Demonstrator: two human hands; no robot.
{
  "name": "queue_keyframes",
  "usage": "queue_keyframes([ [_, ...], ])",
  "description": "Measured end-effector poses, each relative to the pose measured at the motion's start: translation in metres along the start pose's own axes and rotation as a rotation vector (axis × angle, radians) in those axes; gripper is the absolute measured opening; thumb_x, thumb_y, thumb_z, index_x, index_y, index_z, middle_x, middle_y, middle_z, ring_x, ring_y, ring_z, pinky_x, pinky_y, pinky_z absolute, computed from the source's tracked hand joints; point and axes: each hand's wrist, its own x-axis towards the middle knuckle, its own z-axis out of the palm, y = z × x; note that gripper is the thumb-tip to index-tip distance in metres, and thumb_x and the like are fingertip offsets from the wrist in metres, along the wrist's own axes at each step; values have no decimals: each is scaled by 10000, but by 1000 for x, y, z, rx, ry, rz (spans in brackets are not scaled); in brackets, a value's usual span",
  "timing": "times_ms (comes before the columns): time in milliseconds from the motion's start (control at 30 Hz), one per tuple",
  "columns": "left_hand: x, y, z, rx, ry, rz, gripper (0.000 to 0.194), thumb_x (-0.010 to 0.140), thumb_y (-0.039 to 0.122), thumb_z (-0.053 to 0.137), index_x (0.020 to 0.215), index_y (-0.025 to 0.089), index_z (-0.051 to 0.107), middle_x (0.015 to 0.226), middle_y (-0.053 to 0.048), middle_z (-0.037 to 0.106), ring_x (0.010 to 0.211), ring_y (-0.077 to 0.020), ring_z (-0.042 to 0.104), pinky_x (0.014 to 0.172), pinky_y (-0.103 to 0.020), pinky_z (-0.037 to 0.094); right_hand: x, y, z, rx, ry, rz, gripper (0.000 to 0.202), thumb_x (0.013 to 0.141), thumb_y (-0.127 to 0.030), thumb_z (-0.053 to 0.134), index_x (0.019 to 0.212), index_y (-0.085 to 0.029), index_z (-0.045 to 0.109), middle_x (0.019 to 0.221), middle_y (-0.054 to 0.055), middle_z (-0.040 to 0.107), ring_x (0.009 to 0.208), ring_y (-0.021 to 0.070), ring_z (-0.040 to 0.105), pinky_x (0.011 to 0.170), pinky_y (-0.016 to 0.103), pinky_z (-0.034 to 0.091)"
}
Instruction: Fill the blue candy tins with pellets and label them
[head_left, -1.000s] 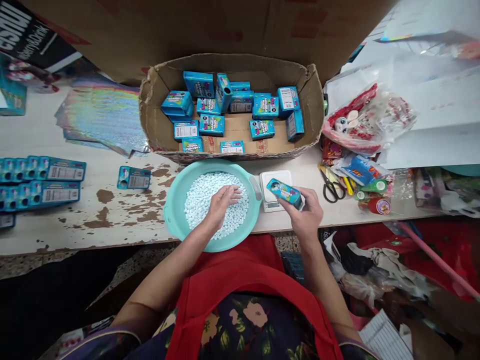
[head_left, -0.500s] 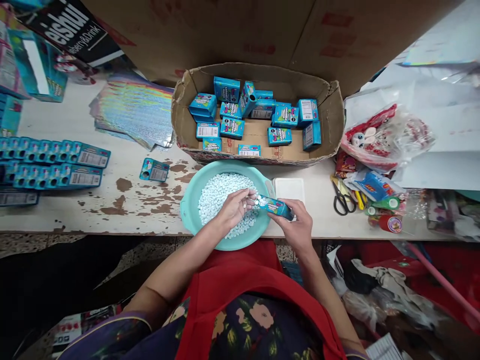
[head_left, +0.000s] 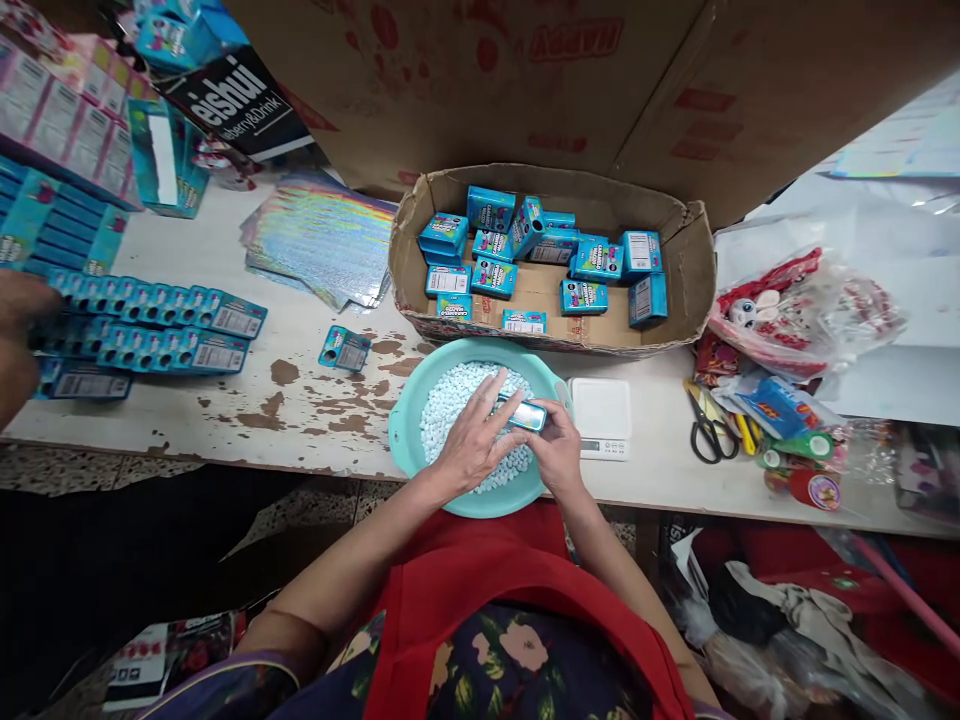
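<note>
A small blue candy box (head_left: 525,413) is held over a turquoise basin (head_left: 403,440) of small white candies (head_left: 448,395). My right hand (head_left: 559,450) grips the box from the right. At its left end, my left hand (head_left: 476,435) also holds it, with the fingers over the top and the thumb low against it; the fingers hide that end. In the cardboard tray (head_left: 551,335) behind the basin lie several similar blue boxes (head_left: 583,296). One more blue box (head_left: 345,348) rests on the table to the left.
A white scale (head_left: 601,415) sits right of the basin, then scissors (head_left: 709,425) and bagged items (head_left: 802,310). On the left are rows of blue boxes (head_left: 172,348), shiny sheets (head_left: 319,240) and another person's blurred hand (head_left: 19,335). A tall carton (head_left: 480,90) stands behind.
My left hand has moved from the candies at the box's open end onto the box itself. The box has turned in my right hand. Another person's hand has appeared at the left; the view has shifted.
</note>
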Motion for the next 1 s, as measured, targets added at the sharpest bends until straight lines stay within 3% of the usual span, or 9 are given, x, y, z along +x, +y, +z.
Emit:
queue_keyframes([
  [100,-5,-10,-8,-95,52,-45,764,898,398,578,1526,349,145,1611,-119,132,1414,-297,334,1110,-484,370,0,4,8,47,-19,35,398,651,-324,841,989,-238,650,994,22,622,966,188,609,885,339,504],
  [167,-7,-14,-16,-174,75,-109,828,881,394,609,1531,343,99,1580,-142,230,1320,-277,471,1027,-432,469,-1,4,10,60,-20,40,408,640,-315,849,986,-245,644,1009,21,624,985,193,609,902,346,500],
  [233,-8,-15,-24,-179,41,-137,771,872,386,622,1516,326,201,1515,-132,375,1262,-263,528,993,-406,499,0,2,9,85,-31,29,411,643,-301,849,993,-260,636,1023,19,627,1011,197,610,918,355,498],
  [367,-8,-14,-31,-25,58,-12,583,880,355,617,1424,294,417,1356,-94,568,1245,-242,543,1043,-425,463,4,1,8,121,-107,-16,412,648,-324,848,997,-274,634,1037,28,633,1051,219,613,958,394,487],
  [533,-5,-15,-37,140,201,131,490,894,270,606,1365,249,471,1232,-93,648,1145,-207,609,970,-381,509,15,12,21,205,-165,0,444,623,-388,856,999,-284,645,1092,30,620,1105,243,609,984,414,475],
  [700,-10,-18,-58,399,243,163,507,871,244,637,1354,220,482,1178,-100,673,1080,-221,633,936,-364,513,27,17,42,239,-302,180,603,661,-432,822,1198,-296,584,1325,65,565,1267,252,518,1067,424,425],
  [833,-27,-25,-87,518,453,-51,490,865,291,638,1330,189,522,1170,-112,655,1074,-232,622,955,-374,503,31,1,38,167,-339,183,619,722,-401,783,1282,-315,532,1339,67,566,1232,231,553,1064,435,435],
  [933,-50,-45,-115,539,695,-331,529,848,351,639,1332,166,529,1173,-123,619,1071,-244,602,960,-384,493,41,-17,12,-36,-251,35,378,782,-355,733,1139,-282,635,1125,55,662,1060,212,638,984,418,495],
  [1000,-67,-71,-133,555,775,-502,598,800,379,665,1336,157,520,1174,-130,602,1077,-269,584,980,-418,473,59,-28,-14,-201,-122,-78,290,799,-336,714,1076,-264,664,1039,48,679,981,201,654,936,399,515],
])
